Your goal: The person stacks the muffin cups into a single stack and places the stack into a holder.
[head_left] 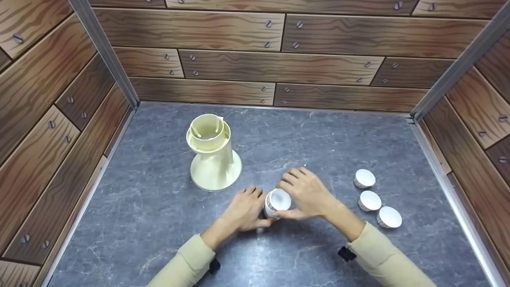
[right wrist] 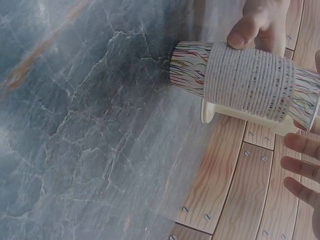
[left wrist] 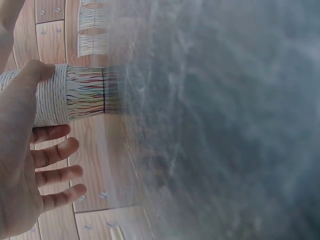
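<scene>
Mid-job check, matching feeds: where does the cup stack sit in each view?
Head: cup stack in lower half, right of centre, between left hand and right hand.
Left wrist: cup stack at left edge, above mid-height, sideways.
Right wrist: cup stack upper right, sideways.
Shared landmark: plank-patterned wall.

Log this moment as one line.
left hand: holds cup stack | right hand: holds top cup | three cups: standing, right | cream stand: left
</scene>
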`<control>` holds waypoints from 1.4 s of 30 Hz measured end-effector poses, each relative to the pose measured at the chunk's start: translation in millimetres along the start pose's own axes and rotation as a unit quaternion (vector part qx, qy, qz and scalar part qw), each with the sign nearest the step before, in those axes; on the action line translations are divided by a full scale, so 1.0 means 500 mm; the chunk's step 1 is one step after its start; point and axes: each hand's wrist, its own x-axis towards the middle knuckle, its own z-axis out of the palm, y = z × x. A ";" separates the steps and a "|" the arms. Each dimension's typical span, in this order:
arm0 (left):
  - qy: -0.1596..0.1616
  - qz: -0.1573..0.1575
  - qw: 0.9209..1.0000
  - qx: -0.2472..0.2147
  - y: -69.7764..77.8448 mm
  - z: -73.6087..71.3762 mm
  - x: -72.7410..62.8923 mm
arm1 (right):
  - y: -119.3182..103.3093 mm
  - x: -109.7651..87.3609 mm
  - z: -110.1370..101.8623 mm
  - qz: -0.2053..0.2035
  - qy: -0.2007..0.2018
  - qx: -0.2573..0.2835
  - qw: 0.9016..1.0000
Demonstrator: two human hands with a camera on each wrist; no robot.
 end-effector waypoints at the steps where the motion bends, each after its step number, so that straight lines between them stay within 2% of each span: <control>1: 0.001 0.000 1.000 -0.001 0.000 0.000 0.000 | 0.000 0.000 0.002 0.000 -0.001 -0.001 1.000; 24: -0.007 -0.001 1.000 0.005 0.001 0.003 -0.001 | -0.002 -0.004 0.040 0.007 -0.017 0.002 1.000; 42: 0.002 0.000 1.000 0.001 -0.001 0.005 0.000 | -0.003 -0.011 0.059 0.010 -0.010 0.016 1.000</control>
